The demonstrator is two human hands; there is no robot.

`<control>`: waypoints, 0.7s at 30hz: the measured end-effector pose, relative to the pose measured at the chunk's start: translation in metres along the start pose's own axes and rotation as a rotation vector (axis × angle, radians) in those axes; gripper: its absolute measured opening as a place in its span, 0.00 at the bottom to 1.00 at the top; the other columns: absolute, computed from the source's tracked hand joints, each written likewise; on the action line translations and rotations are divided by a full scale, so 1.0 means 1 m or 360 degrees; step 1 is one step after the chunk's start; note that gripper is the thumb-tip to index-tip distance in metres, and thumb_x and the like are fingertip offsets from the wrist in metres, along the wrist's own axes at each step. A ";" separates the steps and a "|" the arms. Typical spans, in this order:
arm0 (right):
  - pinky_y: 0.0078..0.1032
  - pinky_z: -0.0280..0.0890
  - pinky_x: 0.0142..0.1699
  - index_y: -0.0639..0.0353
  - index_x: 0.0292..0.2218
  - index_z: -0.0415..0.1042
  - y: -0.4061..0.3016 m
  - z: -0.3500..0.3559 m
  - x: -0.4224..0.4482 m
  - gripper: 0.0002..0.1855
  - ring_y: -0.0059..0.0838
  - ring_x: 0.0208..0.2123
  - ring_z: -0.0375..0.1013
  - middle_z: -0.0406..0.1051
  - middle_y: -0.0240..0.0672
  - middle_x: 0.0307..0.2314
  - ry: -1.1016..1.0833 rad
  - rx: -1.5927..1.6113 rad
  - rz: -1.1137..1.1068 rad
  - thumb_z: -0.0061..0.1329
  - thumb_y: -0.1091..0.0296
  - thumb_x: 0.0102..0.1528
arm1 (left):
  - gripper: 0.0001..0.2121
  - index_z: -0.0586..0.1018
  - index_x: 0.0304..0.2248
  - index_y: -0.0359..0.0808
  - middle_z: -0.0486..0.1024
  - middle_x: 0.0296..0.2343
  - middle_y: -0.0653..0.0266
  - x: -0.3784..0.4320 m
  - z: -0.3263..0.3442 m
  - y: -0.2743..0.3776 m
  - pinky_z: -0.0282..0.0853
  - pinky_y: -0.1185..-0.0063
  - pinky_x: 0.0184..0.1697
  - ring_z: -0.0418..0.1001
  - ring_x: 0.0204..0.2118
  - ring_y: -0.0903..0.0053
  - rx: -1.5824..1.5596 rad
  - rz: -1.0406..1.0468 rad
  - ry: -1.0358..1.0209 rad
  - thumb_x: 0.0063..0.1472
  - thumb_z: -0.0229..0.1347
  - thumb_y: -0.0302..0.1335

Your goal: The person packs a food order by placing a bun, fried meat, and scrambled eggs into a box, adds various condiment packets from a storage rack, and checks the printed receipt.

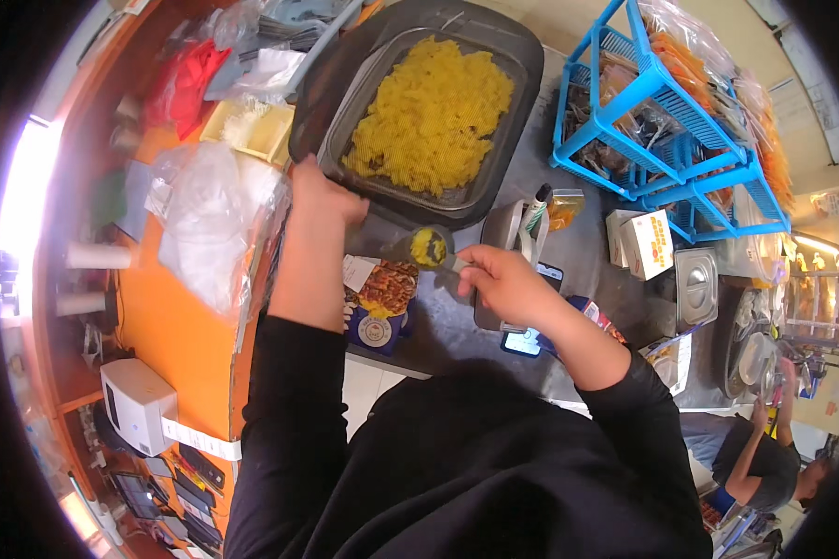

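My right hand [496, 279] grips the handle of a spoon or small scoop [430, 248] with some yellow food in it. My left hand [325, 195] is at the near left corner of a large dark pan or tray [419, 216]; its fingers are partly hidden, so its hold cannot be told. A mass of yellow food [430, 115], perhaps rice or mash, fills much of the pan. Below the spoon stands a blue takeaway box [384, 339] holding browned pieces of food [391, 286] and some yellow food, with a white paper slip on it.
Right of the spoon are a metal container [496, 227] with a marker, a phone [524, 342] and a small white box [647, 244]. Blue plastic baskets [601, 133] stand beyond. Plastic bags [206, 216] and a label printer [140, 405] are at left. Another person [755, 454] works at far right.
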State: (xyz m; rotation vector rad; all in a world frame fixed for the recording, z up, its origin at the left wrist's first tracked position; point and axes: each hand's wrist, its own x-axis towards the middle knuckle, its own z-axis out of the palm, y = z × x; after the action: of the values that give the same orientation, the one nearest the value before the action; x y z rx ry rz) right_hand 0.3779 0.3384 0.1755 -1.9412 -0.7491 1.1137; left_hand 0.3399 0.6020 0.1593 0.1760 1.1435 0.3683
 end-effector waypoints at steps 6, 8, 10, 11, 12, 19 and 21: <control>0.33 0.69 0.34 0.63 0.39 0.69 -0.001 0.002 0.034 0.11 0.45 0.31 0.75 0.73 0.43 0.29 0.0548 -0.0858 -0.0477 0.40 0.76 0.54 | 0.30 0.53 0.56 0.30 0.51 0.57 0.53 -0.084 0.024 0.022 0.37 0.65 0.63 0.48 0.60 0.62 -0.0101 0.0123 -0.0883 0.62 0.43 0.43; 0.34 0.70 0.33 0.66 0.37 0.69 -0.003 -0.010 0.062 0.10 0.44 0.29 0.76 0.73 0.45 0.27 0.0730 -0.1176 -0.0493 0.41 0.76 0.52 | 0.31 0.52 0.55 0.27 0.51 0.56 0.51 -0.107 0.029 0.023 0.36 0.64 0.64 0.47 0.60 0.60 -0.0105 0.0095 -0.1034 0.62 0.44 0.41; 0.35 0.71 0.31 0.68 0.34 0.69 0.002 -0.016 0.092 0.08 0.43 0.28 0.76 0.74 0.48 0.25 0.0906 -0.1485 -0.0511 0.42 0.77 0.50 | 0.31 0.52 0.55 0.25 0.50 0.56 0.49 -0.123 0.025 0.024 0.36 0.63 0.64 0.46 0.60 0.59 -0.0106 0.0076 -0.1176 0.62 0.45 0.40; 0.35 0.72 0.30 0.68 0.33 0.69 0.007 -0.018 0.105 0.07 0.44 0.27 0.77 0.74 0.48 0.25 0.0859 -0.1609 -0.0518 0.43 0.76 0.50 | 0.31 0.51 0.55 0.24 0.50 0.56 0.47 -0.129 0.023 0.023 0.36 0.64 0.64 0.45 0.61 0.58 -0.0107 0.0080 -0.1310 0.61 0.45 0.39; 0.34 0.72 0.28 0.68 0.31 0.69 0.012 -0.015 0.115 0.07 0.45 0.26 0.77 0.74 0.48 0.25 0.0803 -0.1730 -0.0529 0.44 0.75 0.50 | 0.32 0.50 0.55 0.23 0.49 0.56 0.45 -0.133 0.020 0.024 0.37 0.64 0.64 0.44 0.61 0.57 -0.0110 0.0090 -0.1438 0.61 0.46 0.38; 0.35 0.71 0.32 0.62 0.29 0.72 0.017 -0.017 0.123 0.06 0.42 0.30 0.76 0.73 0.42 0.28 0.0401 -0.1954 -0.0491 0.44 0.73 0.48 | 0.32 0.49 0.55 0.23 0.47 0.57 0.45 -0.133 0.013 0.025 0.36 0.65 0.64 0.41 0.62 0.56 -0.0023 0.0142 -0.1684 0.61 0.46 0.39; 0.35 0.70 0.35 0.58 0.31 0.74 -0.006 -0.035 0.111 0.08 0.42 0.32 0.75 0.74 0.41 0.27 0.0219 -0.1922 -0.0480 0.44 0.72 0.49 | 0.31 0.52 0.54 0.23 0.50 0.56 0.46 -0.133 0.012 0.026 0.39 0.65 0.64 0.45 0.61 0.57 -0.0057 0.0081 -0.1635 0.61 0.46 0.39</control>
State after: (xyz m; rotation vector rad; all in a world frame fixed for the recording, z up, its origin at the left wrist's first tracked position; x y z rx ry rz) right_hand 0.4576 0.4168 0.1427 -2.6390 -1.8297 0.2736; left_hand 0.2975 0.5771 0.2865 0.3148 0.1192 0.2804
